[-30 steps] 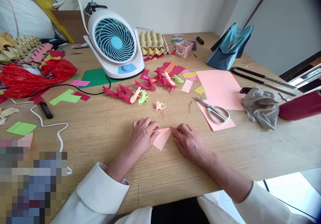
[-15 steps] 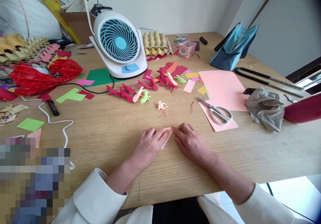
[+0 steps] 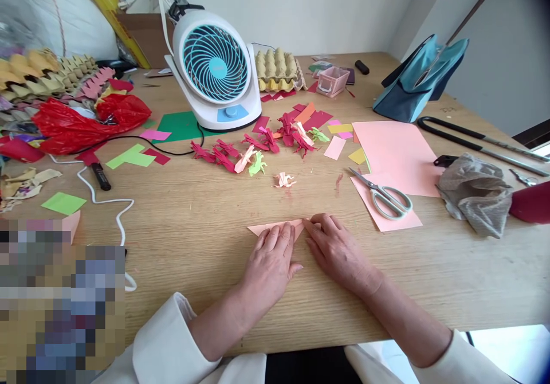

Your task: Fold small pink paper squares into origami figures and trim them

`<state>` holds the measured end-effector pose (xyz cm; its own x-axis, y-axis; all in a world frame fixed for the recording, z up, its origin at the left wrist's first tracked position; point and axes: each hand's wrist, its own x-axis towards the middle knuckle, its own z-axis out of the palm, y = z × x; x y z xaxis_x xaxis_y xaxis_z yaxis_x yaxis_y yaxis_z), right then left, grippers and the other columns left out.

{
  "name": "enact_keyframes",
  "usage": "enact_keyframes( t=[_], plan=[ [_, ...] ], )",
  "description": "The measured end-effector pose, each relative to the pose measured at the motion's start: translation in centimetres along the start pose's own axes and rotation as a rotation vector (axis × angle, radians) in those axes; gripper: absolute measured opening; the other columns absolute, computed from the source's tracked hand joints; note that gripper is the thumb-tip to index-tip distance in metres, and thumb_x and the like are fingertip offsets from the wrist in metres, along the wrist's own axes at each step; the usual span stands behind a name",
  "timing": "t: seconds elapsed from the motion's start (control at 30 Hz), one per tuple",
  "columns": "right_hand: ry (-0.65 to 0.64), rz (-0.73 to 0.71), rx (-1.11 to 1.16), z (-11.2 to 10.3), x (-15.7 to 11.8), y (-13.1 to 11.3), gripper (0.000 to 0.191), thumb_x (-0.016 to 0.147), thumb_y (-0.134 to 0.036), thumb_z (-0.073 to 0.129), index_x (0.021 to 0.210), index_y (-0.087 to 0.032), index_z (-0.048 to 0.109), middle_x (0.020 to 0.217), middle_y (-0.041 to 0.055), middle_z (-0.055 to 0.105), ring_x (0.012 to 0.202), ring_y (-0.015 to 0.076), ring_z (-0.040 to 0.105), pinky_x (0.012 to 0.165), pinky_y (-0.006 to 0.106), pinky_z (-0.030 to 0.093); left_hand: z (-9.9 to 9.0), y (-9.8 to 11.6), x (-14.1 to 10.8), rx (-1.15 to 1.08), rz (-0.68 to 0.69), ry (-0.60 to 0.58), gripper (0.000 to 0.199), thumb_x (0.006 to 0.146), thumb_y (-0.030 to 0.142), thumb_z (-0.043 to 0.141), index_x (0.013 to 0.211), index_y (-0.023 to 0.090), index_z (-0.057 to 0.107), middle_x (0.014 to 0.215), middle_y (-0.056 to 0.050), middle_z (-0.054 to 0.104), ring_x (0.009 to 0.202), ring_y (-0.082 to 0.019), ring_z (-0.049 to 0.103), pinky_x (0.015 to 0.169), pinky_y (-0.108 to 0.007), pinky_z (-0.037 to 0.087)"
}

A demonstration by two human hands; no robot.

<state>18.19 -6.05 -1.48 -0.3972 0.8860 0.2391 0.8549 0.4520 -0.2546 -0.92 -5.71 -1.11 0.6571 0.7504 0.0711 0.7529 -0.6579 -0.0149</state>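
Note:
A folded piece of pink paper [image 3: 258, 228] lies on the table, its long straight edge toward the back and its left tip pointed. My left hand [image 3: 268, 266] rests flat on it with fingers stretched out, covering its middle. At the paper's right tip, my right hand [image 3: 344, 258] has its fingers bent and closed on the corner. Just beyond the hands sits a small pale pink origami figure [image 3: 284, 180]. Behind it, several red origami figures [image 3: 223, 155] lie in a row with a green origami figure [image 3: 257, 164] among them.
Scissors [image 3: 382, 195] lie on pink paper to the right, before a larger pink sheet [image 3: 395, 155]. A fan [image 3: 217, 69] stands at the back. Nearby are a blue bag [image 3: 419, 86], crumpled grey wrap [image 3: 475, 195], a red plastic bag [image 3: 81, 123], a black marker [image 3: 100, 176] and a white cord [image 3: 103, 202].
My left hand has slid back and flattened over the paper, uncovering its left tip. My right hand stays at the right corner. The whole view has shifted, so things appear farther right.

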Motion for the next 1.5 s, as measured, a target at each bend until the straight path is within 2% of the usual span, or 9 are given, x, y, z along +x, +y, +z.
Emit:
enact_keyframes(
  t=[0.23,0.67,0.83,1.03,1.3,1.37,1.5],
  plan=[
    [0.003,-0.090,0.039,-0.11,-0.25,0.07,0.035,0.097,-0.015,0.044,0.132,-0.017,0.053,0.120,0.0139,0.058,0.103,0.0254,0.054,0.088,0.042,0.053,-0.08,0.15,-0.06,0.004,-0.004,-0.013,0.059,0.091,0.043,0.057,0.139,0.011,0.048,0.142,-0.013,0.052,0.125,-0.031,0.048,0.106,-0.046,0.039],
    [-0.080,-0.109,-0.024,-0.07,-0.05,0.06,0.043,0.096,-0.017,0.046,0.140,-0.017,0.047,0.128,0.0154,0.054,0.107,0.0273,0.052,0.087,0.044,0.053,0.20,0.18,0.01,0.004,-0.024,-0.016,0.056,0.091,0.042,0.057,0.139,0.014,0.051,0.145,-0.012,0.051,0.124,-0.031,0.049,0.102,-0.046,0.042],
    [-0.091,-0.077,-0.044,0.20,-0.17,0.10,0.041,0.096,-0.017,0.046,0.137,-0.018,0.048,0.130,0.0159,0.052,0.109,0.0278,0.051,0.088,0.044,0.052,0.17,0.09,0.02,-0.005,-0.030,-0.021,0.058,0.090,0.043,0.058,0.140,0.015,0.049,0.144,-0.012,0.051,0.124,-0.031,0.048,0.102,-0.046,0.041],
    [-0.090,-0.032,-0.106,0.30,-0.08,-0.09,0.029,0.095,-0.015,0.044,0.122,-0.014,0.056,0.125,0.0168,0.055,0.108,0.0284,0.050,0.087,0.044,0.051,0.17,0.04,-0.05,-0.007,-0.030,-0.015,0.057,0.091,0.043,0.057,0.141,0.017,0.048,0.144,-0.012,0.051,0.124,-0.031,0.047,0.102,-0.047,0.041],
    [-0.041,0.111,-0.154,0.25,-0.20,-0.59,0.038,0.095,-0.020,0.048,0.131,-0.008,0.049,0.118,0.0183,0.057,0.103,0.0293,0.051,0.084,0.044,0.050,0.03,0.09,0.00,-0.013,-0.037,-0.011,0.055,0.091,0.043,0.056,0.139,0.016,0.050,0.144,-0.011,0.051,0.125,-0.030,0.047,0.102,-0.046,0.040],
    [-0.034,0.081,-0.142,0.24,-0.26,-0.44,0.037,0.095,-0.020,0.048,0.131,-0.011,0.049,0.121,0.0171,0.056,0.101,0.0282,0.052,0.083,0.044,0.050,0.04,0.06,-0.01,-0.018,-0.033,-0.004,0.055,0.091,0.042,0.057,0.139,0.016,0.049,0.143,-0.012,0.051,0.125,-0.030,0.046,0.102,-0.047,0.039],
    [-0.067,-0.074,-0.103,0.24,-0.21,-0.02,0.033,0.096,-0.016,0.044,0.128,-0.016,0.053,0.128,0.0143,0.055,0.102,0.0263,0.052,0.083,0.042,0.050,0.04,-0.10,0.09,-0.048,-0.017,0.013,0.057,0.091,0.042,0.057,0.141,0.017,0.045,0.140,-0.013,0.053,0.124,-0.030,0.046,0.101,-0.048,0.038]
  ],
)
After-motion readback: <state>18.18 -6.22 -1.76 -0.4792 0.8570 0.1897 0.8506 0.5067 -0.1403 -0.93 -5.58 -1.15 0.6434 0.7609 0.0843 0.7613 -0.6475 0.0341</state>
